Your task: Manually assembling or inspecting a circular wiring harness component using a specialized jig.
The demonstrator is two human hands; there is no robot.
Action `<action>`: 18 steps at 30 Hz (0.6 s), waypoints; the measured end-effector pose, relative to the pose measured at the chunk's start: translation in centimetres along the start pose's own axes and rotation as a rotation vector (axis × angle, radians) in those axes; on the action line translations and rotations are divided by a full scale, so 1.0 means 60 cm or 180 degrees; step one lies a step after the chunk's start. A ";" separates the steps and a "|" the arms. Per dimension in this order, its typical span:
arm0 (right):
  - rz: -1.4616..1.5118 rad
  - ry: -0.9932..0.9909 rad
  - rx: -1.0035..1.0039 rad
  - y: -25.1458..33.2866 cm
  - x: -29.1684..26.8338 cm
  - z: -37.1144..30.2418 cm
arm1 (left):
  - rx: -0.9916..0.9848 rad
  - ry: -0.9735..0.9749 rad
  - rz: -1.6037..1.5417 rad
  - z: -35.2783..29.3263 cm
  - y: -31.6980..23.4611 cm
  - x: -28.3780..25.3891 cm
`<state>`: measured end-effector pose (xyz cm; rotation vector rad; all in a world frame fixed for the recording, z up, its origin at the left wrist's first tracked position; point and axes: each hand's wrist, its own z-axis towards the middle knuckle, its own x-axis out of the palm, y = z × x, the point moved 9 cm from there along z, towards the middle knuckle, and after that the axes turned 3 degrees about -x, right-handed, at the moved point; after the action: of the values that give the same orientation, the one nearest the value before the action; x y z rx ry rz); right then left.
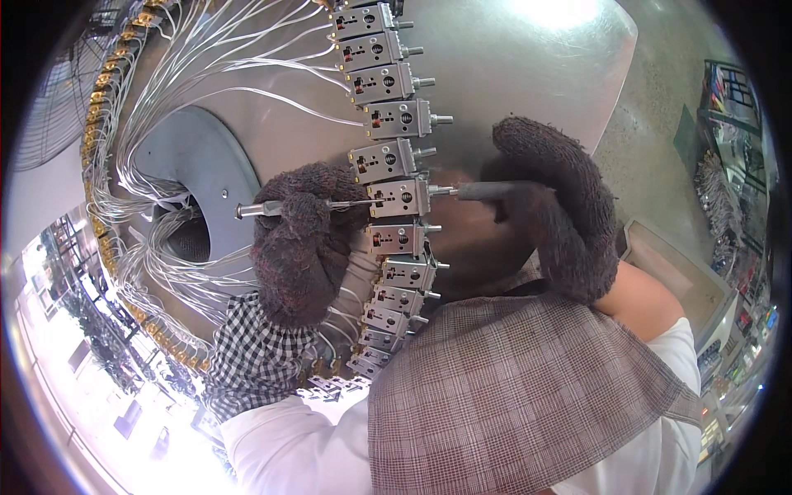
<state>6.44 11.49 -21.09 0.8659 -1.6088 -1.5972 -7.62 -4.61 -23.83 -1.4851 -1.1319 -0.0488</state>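
Both my hands wear dark knitted gloves. My left hand (301,235) is closed around a slim metal screwdriver (249,211), whose thin blade points right and meets the face of a small metal box-shaped unit (394,199) with slots and a dark spring. On that unit's other side, my right hand (569,210) grips a grey rod-like tool (485,191), its end lined up with and apparently touching the unit's threaded shaft (443,190). The unit is one of several alike in a curved row, with another unit (383,161) just beyond it.
White wires (247,70) run from the units toward a round grey disc (202,153) with a dark central opening. Brass-coloured terminals (97,124) line the curved left rim. A shiny metal surface (511,66) lies beyond the row. At right stands a shallow framed tray (672,268).
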 end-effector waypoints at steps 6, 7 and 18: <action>-0.0054 0.0112 0.0290 -0.024 0.002 -0.002 | -0.0046 -0.0022 0.0424 0.003 -0.006 0.017; 0.0016 -0.0076 0.0315 -0.013 -0.003 0.001 | -0.0050 -0.0020 0.0422 0.005 -0.003 0.017; 0.0043 -0.0133 0.0329 -0.008 -0.001 0.006 | -0.0266 -0.0256 -0.0939 0.001 0.006 0.015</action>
<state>6.18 11.74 -21.58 0.8785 -1.7357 -1.5434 -6.97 -3.93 -23.56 -1.3922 -1.4225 -0.2446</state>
